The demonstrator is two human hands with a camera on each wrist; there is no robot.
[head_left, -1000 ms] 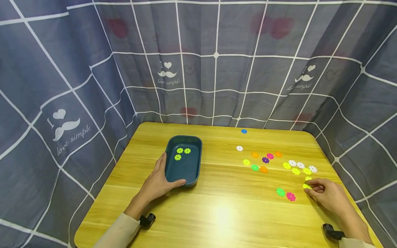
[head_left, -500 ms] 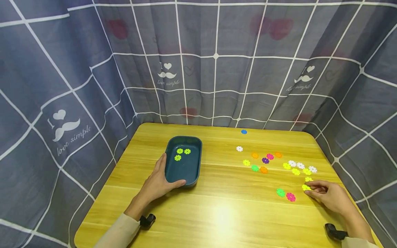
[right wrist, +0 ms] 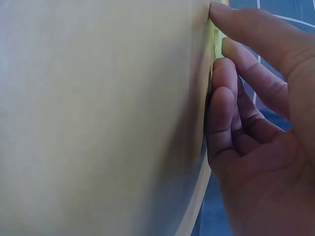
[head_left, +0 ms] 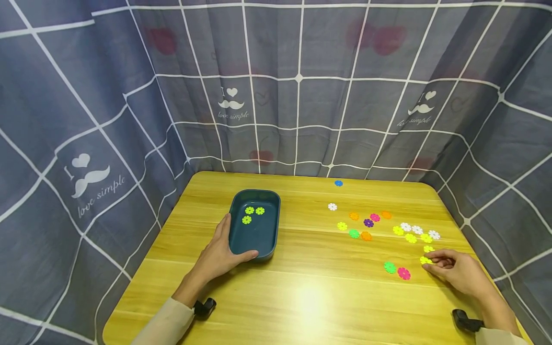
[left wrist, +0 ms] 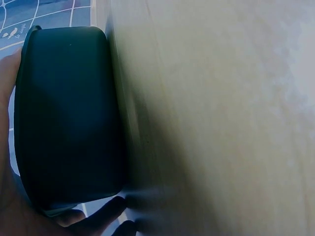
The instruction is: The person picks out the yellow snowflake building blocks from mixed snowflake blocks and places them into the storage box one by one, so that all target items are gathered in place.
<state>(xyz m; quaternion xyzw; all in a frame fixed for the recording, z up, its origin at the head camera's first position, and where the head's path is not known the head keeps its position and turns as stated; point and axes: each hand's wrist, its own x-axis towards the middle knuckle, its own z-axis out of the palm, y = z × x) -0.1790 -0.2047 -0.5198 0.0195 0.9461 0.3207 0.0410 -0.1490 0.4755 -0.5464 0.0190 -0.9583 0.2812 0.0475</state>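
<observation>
The right hand [head_left: 459,272] has hardly shifted; its fingers pinch a yellow flower-shaped plastic disc [head_left: 424,260], seemingly not yet lifted from the wooden bench [head_left: 312,306]. The left hand [head_left: 220,251] grips a dark-teal rectangular plastic tub [head_left: 254,239] beside its fingers.

There is one table [head_left: 310,273], and on it one tray [head_left: 254,239] holding three yellow-green discs [head_left: 247,220]. From the table's middle to its right edge there are eighteen discs: six yellow discs [head_left: 411,238], four white discs [head_left: 417,230], three orange discs [head_left: 366,236], two pink discs [head_left: 404,273], two green discs [head_left: 390,267] and one purple disc [head_left: 368,223]. One blue disc [head_left: 338,183] lies by the far edge. Two hands show, one left hand [head_left: 222,254] and one right hand [head_left: 457,270].
</observation>
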